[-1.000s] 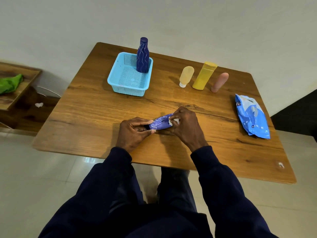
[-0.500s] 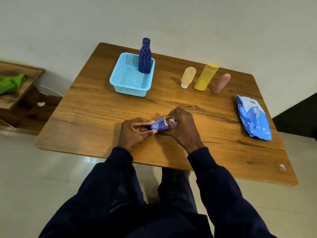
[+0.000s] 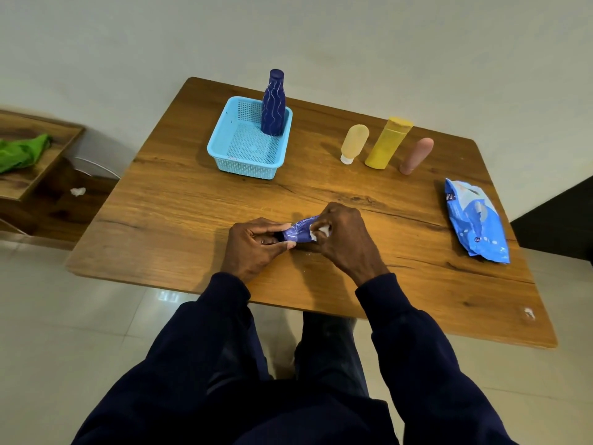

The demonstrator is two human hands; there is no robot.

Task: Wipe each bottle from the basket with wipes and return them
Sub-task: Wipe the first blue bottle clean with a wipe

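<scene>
Purple bottle [image 3: 296, 233]: left hand [image 3: 253, 248] is gripping one end, right hand [image 3: 345, 244] is pressing a pinched wipe [image 3: 322, 231] against it; dark blue bottle [image 3: 273, 104] is standing in the basket [image 3: 224, 155] beyond the left hand, seemingly done, and three bottles [image 3: 388, 142] are apparently waiting beyond the right.

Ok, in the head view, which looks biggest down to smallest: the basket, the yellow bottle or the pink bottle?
1. basket
2. yellow bottle
3. pink bottle, slimmer and a bit shorter than the yellow one

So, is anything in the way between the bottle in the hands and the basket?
Nothing visible: bare table lies between the purple bottle and the basket. A dark blue bottle stands in its far right corner.
</scene>
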